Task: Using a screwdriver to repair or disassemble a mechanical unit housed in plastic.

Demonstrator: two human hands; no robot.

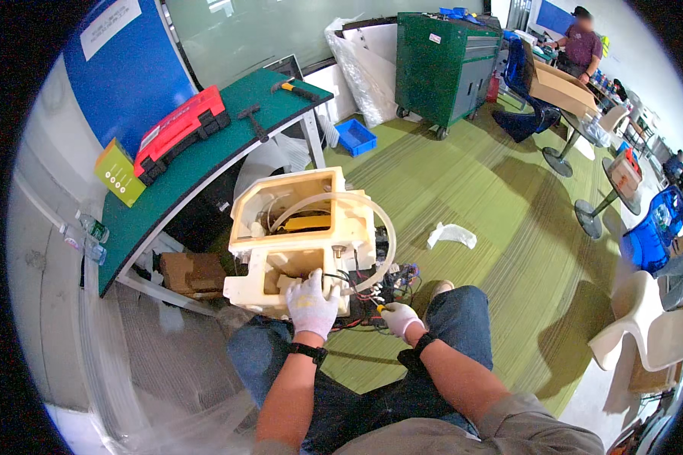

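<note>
A cream plastic machine housing with open compartments stands in front of my knees. A clear curved hose loops over its right side. My left hand, in a white glove, lies against the near wall of the housing with its fingers stretched out. Dark wires run close to its fingertips. My right hand, also gloved, is closed around a small yellow-handled tool, whose tip I cannot make out. It points toward a tangle of wires and electronic parts at the right of the housing. A yellow part shows inside the far compartment.
On the green-topped bench at left lie a red tool case, a hammer and an orange-handled hammer. A blue tray and a white curved piece are on the floor. Farther off stand a green tool cabinet and a person.
</note>
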